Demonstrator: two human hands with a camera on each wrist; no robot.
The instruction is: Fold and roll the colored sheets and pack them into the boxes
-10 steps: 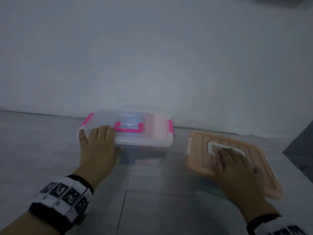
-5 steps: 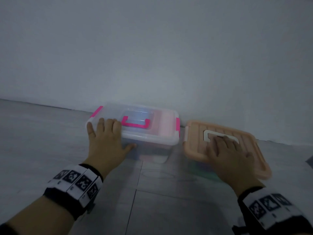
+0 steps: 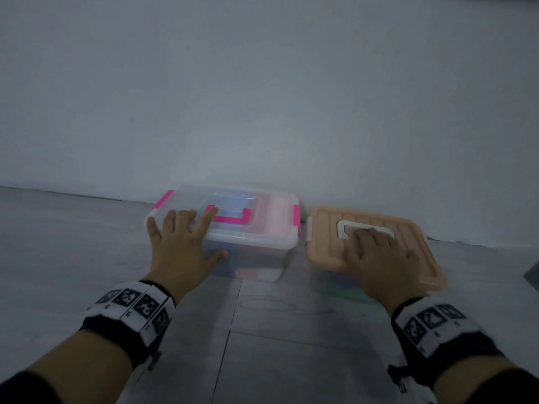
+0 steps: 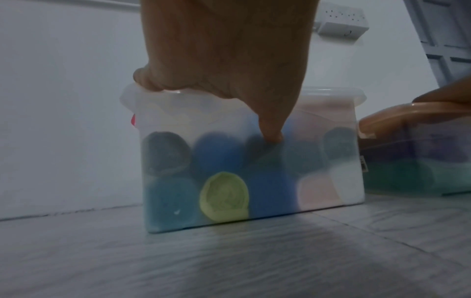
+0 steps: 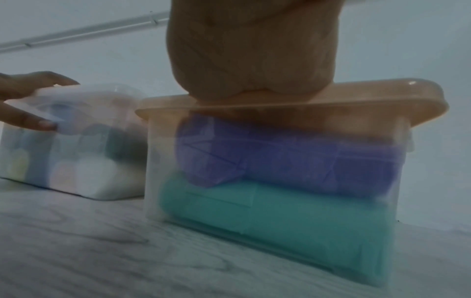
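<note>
Two lidded boxes stand side by side on the floor against the wall. The clear box with pink latches (image 3: 256,228) (image 4: 254,161) holds several rolled sheets, blue, grey, yellow and pink. My left hand (image 3: 180,240) (image 4: 229,60) lies flat on its lid with straight fingers, the thumb pressing the front wall. The box with the peach lid (image 3: 379,243) (image 5: 280,171) holds a purple roll (image 5: 293,155) over a teal roll (image 5: 280,217). My right hand (image 3: 376,255) (image 5: 254,60) rests palm down on that lid, fingers on its white handle (image 3: 347,228).
Grey wood-look floor (image 3: 262,345) stretches in front of the boxes. A white wall (image 3: 262,97) stands directly behind them. A white power strip (image 4: 341,22) shows on the wall in the left wrist view. A dark object (image 3: 532,272) sits at the far right edge.
Both boxes have slid away from me up to the wall, the peach-lidded one moving left beside the clear box. Both hands stayed flat on the lids.
</note>
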